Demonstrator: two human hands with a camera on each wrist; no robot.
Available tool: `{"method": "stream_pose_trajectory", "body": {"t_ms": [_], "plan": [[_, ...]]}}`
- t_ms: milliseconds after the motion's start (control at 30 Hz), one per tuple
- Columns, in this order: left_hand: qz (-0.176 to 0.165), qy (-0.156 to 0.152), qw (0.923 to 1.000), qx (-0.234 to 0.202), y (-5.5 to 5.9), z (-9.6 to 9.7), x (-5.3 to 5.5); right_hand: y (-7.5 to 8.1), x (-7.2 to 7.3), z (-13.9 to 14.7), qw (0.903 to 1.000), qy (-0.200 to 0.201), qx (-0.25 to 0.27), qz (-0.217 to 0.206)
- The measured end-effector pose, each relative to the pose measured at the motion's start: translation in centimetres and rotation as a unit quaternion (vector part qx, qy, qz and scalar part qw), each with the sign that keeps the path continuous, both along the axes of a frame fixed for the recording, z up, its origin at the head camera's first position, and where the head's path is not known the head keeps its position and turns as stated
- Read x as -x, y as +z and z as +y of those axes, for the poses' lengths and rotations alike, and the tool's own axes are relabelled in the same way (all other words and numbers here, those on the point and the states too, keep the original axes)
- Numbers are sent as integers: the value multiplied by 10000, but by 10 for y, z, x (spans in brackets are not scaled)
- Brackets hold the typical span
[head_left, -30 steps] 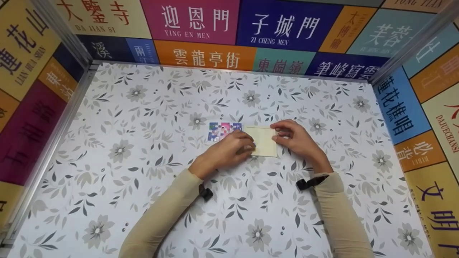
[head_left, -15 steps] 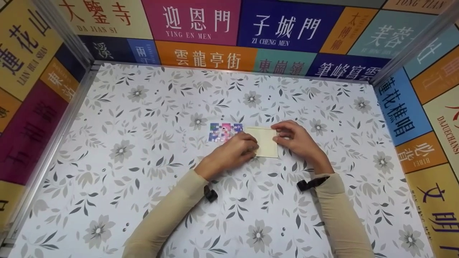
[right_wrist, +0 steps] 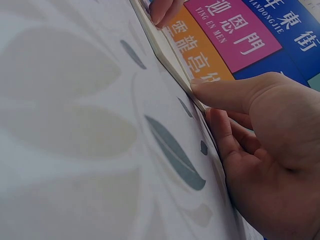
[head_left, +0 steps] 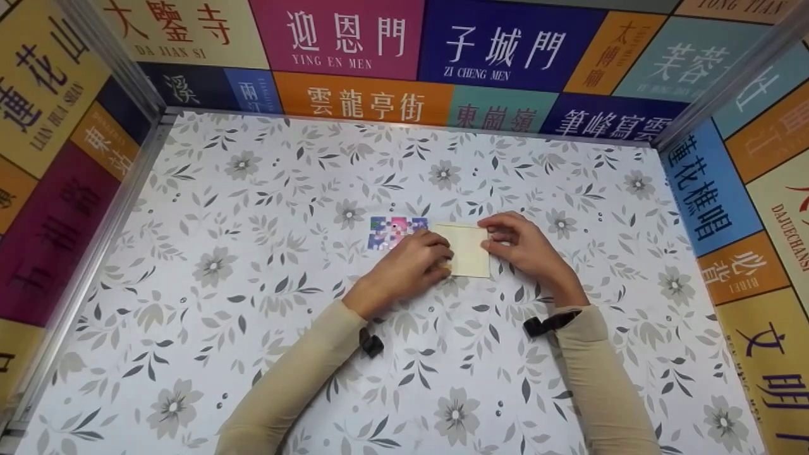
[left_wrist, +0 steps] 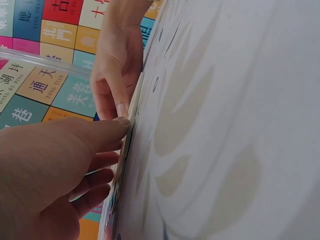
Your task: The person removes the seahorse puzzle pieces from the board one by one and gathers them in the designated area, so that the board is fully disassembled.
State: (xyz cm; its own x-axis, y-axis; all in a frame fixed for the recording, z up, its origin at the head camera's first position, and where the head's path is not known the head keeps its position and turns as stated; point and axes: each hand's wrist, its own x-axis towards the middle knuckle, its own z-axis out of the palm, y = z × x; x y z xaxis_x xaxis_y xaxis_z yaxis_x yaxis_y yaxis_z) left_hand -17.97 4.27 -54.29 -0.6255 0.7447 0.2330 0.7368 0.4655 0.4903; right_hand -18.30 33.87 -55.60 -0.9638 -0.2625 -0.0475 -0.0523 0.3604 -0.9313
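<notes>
A thin cream square board (head_left: 469, 253) lies flat on the table between both hands. My left hand (head_left: 411, 262) holds its left edge, fingers curled; in the left wrist view the thumb presses on the edge of the board. At the right edge and far corner, my right hand (head_left: 521, 243) holds the board by thumb and fingertips, as the right wrist view also shows of the board (right_wrist: 160, 50). Just left of the board lies a small jigsaw puzzle (head_left: 387, 232) in purple, blue and pink. The left hand covers part of the puzzle.
The tabletop (head_left: 253, 354) has a grey floral pattern. Walls of coloured panels with lettering (head_left: 354, 101) stand at the back and both sides, with metal corner strips. Black straps sit at both wrists.
The left hand has shifted very slightly along the board's left edge. The right hand and the board stay nearly in place; the head view itself moved a little.
</notes>
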Motion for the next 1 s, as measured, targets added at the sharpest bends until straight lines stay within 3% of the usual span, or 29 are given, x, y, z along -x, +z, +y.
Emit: {"method": "stream_pose_trajectory", "body": {"t_ms": [267,667,1000], "plan": [[1,46,9999,-102,-1,0,-1,1,0,0,10000,-18,16,-19],[-262,535,9980,192,-1,-1,-4,0,1,0,9999,-43,-118,28],[-527,523,9972,38,0,-2,-5,1,0,1,9999,22,-160,-18]]}}
